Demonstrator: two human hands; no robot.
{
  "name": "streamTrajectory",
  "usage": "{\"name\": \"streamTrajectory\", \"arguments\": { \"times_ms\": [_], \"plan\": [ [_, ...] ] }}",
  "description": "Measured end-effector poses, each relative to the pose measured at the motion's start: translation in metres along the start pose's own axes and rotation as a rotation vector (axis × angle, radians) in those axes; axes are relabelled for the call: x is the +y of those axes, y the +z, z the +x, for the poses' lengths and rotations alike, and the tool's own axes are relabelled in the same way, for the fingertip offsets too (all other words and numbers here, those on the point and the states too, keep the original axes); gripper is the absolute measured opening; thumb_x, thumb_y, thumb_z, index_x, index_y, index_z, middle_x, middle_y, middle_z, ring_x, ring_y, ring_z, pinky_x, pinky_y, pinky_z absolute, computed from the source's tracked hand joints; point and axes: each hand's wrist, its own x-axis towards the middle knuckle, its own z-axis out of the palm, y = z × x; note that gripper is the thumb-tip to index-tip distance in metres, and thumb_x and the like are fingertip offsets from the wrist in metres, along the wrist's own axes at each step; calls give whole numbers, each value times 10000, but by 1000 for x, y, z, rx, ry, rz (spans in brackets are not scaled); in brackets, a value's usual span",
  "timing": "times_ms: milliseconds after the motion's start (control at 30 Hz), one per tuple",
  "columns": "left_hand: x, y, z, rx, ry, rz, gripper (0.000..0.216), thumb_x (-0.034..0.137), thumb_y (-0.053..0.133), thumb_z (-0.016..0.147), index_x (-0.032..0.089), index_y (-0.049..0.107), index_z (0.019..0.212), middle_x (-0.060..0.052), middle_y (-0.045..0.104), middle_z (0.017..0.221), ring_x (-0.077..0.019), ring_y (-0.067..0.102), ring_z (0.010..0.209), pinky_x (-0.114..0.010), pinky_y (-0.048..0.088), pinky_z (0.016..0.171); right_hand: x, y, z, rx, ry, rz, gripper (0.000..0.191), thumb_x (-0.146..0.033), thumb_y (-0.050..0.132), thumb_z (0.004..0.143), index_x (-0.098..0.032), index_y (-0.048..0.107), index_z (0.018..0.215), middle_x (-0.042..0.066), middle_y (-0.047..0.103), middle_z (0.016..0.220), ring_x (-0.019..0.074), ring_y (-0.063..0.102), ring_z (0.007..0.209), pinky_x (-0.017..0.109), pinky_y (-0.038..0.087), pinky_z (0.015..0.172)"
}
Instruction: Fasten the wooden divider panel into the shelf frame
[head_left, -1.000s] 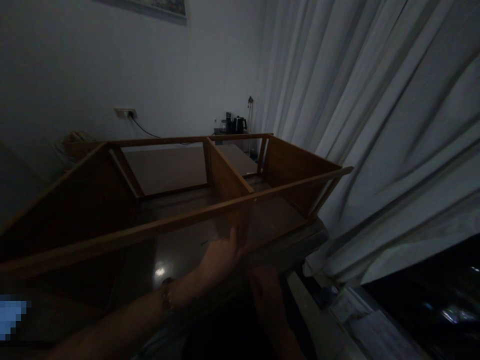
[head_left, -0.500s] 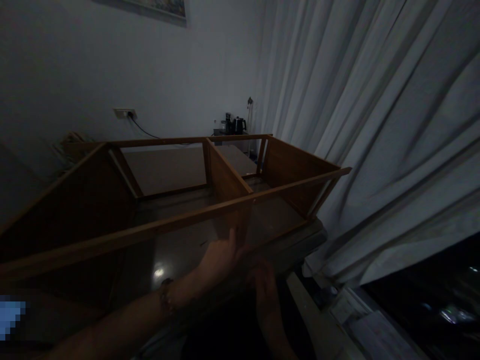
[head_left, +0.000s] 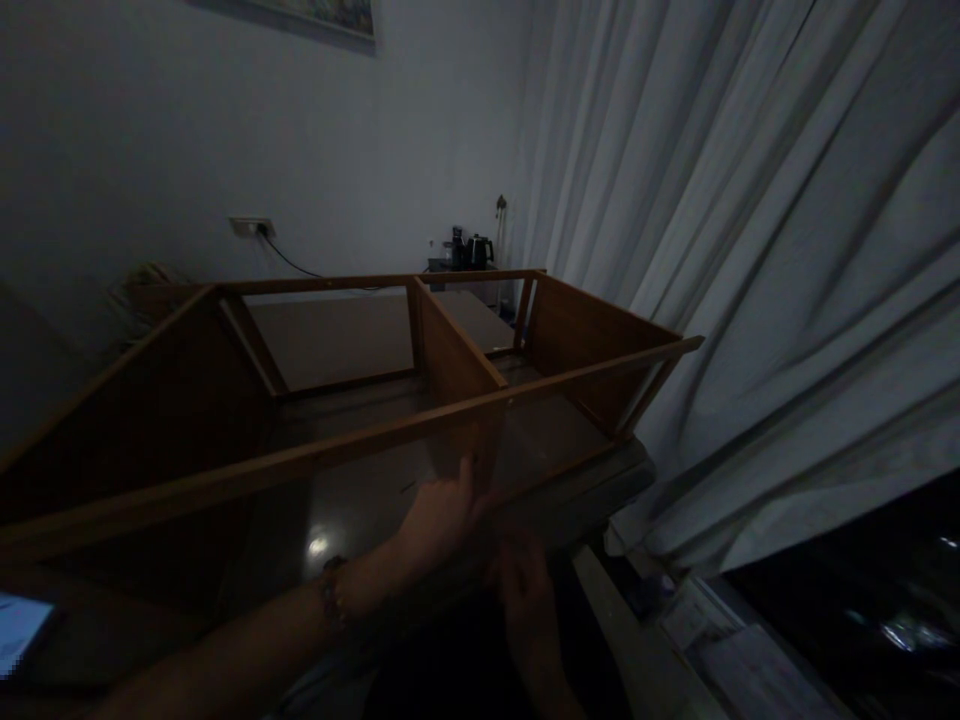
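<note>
Pale pleated curtain (head_left: pixel 750 250) fills the right side, with a grey wall (head_left: pixel 187 130) behind. A brown wooden open shelf frame (head_left: pixel 300 462) lies on its back across a dark glossy desk (head_left: pixel 352 505). Its upright middle divider panel (head_left: pixel 450 355) meets the front rail near the centre of the view.

The left hand (head_left: pixel 439 515) is at the near end of that divider, just under the rail. Its fingers are together and laid on the wood, one fingertip pointing up, not wrapped round anything. The right hand (head_left: pixel 525 590) is lower and just beside it, at the desk's near edge. It's very dark there, so I can't tell if it's spread, curled or holding something small. There's a thin bracelet (head_left: pixel 331 590) on the left wrist, a lit phone screen (head_left: pixel 19 630) at the lower left, and a black kettle (head_left: pixel 478 248) far back.

Changes: the left hand and the frame are practically where they were a second ago. The right hand came up close to the left half a second ago and now sits slightly lower again. So the handling stays at this divider-rail joint and nothing has shifted on the frame.
</note>
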Motion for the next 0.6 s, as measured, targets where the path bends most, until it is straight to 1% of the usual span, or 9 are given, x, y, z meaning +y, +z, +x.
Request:
{"name": "streamTrajectory", "arguments": {
  "times_ms": [100, 167, 267, 367, 500, 600],
  "plan": [
    [1, -2, 0, -13, -8, -3, 561, 490, 219, 847, 57, 256, 1202, -132, 655, 778, -215, 644, 706, -258, 437, 565, 0, -1, 3, 37, -30, -12, 249, -367, 430, 834, -174, 491, 979, 23, 618, 724, 127, 573, 581, 210, 447, 529],
    [1, -2, 0, -9, -5, 1, 562, 493, 215, 847, 58, 262, 1200, -134, 658, 778, -219, 644, 704, -264, 437, 566, 0, -1, 4, 38, -38, -14, 252, -370, 436, 828, -179, 482, 986, 32, 629, 751, 132, 586, 610, 209, 447, 544],
    [0, -1, 0, 0, 9, 10, 552, 477, 211, 854, 47, 272, 1195, -141, 660, 795, -222, 643, 703, -272, 437, 564, 2, -1, 5, 6, -29, -13, 267, -364, 438, 828, -175, 453, 1016, 14, 623, 672, 125, 576, 555, 202, 433, 521],
    [-2, 2, 1, 5, 14, 1, 553, 475, 221, 853, 44, 271, 1197, -136, 663, 791, -220, 643, 693, -268, 435, 555, 2, -2, 6, 10, -18, -20, 259, -373, 441, 823, -177, 455, 992, -9, 594, 610, 123, 556, 517, 202, 422, 503],
    [-2, 2, 1, 16, 12, -2, 564, 486, 212, 851, 50, 256, 1206, -132, 663, 783, -223, 645, 701, -269, 436, 557, -1, -8, 8, 27, -14, -141, 231, -405, 468, 800, -190, 536, 853, -4, 585, 595, 135, 545, 518, 210, 401, 505],
    [-1, 1, 1, 9, 2, 0, 551, 476, 215, 853, 57, 250, 1209, -135, 660, 784, -222, 645, 701, -267, 437, 562, -3, -10, 9, -33, -19, -236, 280, -411, 446, 812, -183, 567, 705, 15, 594, 616, 137, 545, 561, 205, 390, 532]
  ]
}}
